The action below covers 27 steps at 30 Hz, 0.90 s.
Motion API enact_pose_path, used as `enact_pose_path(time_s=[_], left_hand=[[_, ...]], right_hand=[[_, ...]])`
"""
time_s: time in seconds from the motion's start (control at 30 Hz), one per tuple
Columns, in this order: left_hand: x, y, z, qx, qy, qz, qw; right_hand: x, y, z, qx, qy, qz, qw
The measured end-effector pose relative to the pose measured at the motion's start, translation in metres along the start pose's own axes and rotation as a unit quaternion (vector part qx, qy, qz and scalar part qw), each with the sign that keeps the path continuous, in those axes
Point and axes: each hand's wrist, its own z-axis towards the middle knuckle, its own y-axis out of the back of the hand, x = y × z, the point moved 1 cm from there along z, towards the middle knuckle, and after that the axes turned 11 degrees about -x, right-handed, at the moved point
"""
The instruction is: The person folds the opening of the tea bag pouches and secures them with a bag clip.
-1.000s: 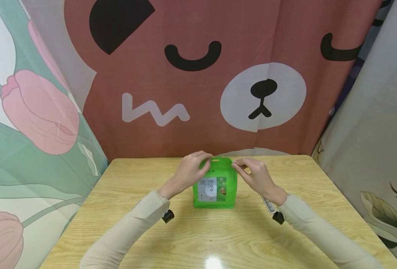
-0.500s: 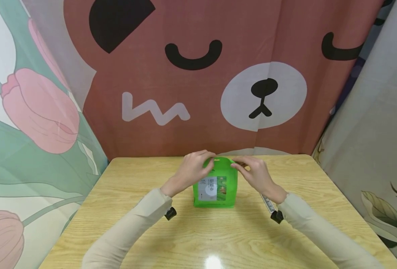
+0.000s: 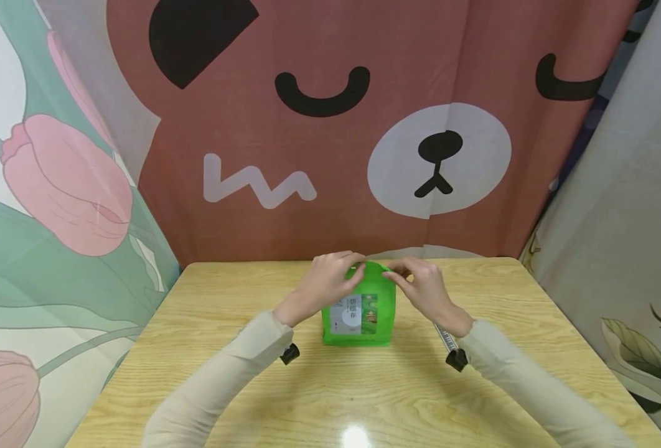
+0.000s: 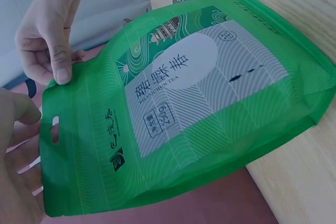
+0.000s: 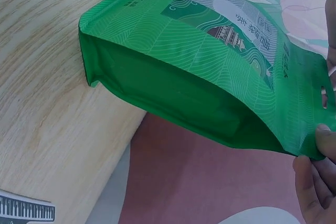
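A green tea bag (image 3: 385, 305) stands upright on the wooden table, its label facing me. My left hand (image 3: 332, 279) pinches the top edge, thumb in front and fingers behind, partly covering the hang slot. My right hand (image 3: 422, 287) pinches the top right corner between thumb and fingers. In the left wrist view the bag's printed label (image 4: 184, 77) shows Chinese characters and a pagoda picture. The right wrist view shows the bag's folded side gusset (image 5: 173, 93), with the right fingertips at the top corner.
A white strip with a piano-key pattern (image 3: 445, 338) lies on the table (image 3: 330, 392) beneath my right wrist. Small black cameras (image 3: 289, 353) hang from both wrists. Behind the table's back edge hangs a curtain (image 3: 336, 162) with a bear print.
My left hand has slid a little to the right along the bag's top edge. The right hand has shifted slightly left, still pinching the corner. The bag stays in place.
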Motion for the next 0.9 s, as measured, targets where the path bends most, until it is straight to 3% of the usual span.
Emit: enact_pose_path(time_s=[0.27,0.9], left_hand=[[-0.004,-0.006,0.004,0.009,0.000,-0.008,0.9999],[-0.010,-0.019,0.011,0.005,-0.052,0.013,0.9985]], right_hand=[[0.001,-0.002,0.001,0.001,-0.014,0.008,1.000],[0.001,-0.001,0.005,0.014,-0.008,0.011,1.000]])
